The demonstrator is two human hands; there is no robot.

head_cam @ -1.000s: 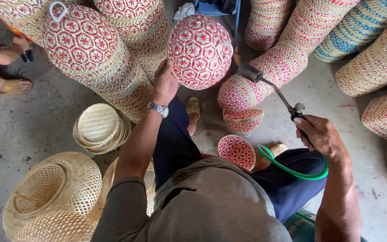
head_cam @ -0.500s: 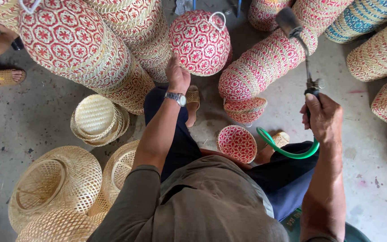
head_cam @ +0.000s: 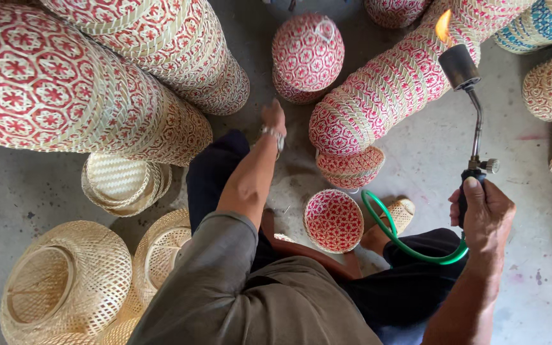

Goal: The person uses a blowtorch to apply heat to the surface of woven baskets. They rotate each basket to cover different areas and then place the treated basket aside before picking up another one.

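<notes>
Red-and-cream star-patterned basket point(head_cam: 308, 54); green hose point(head_cam: 410, 243)

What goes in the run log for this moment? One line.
left hand: open, by red woven basket | right hand: grips lit gas torch | green hose: trailing

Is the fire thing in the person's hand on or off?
On. A small orange flame burns at the tip of the gas torch, which the right hand holds by its handle.

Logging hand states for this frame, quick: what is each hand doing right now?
Left hand: reaches toward the round red-patterned basket, holds nothing; grip cannot be told.
Right hand: closed on the lit gas torch.
</notes>
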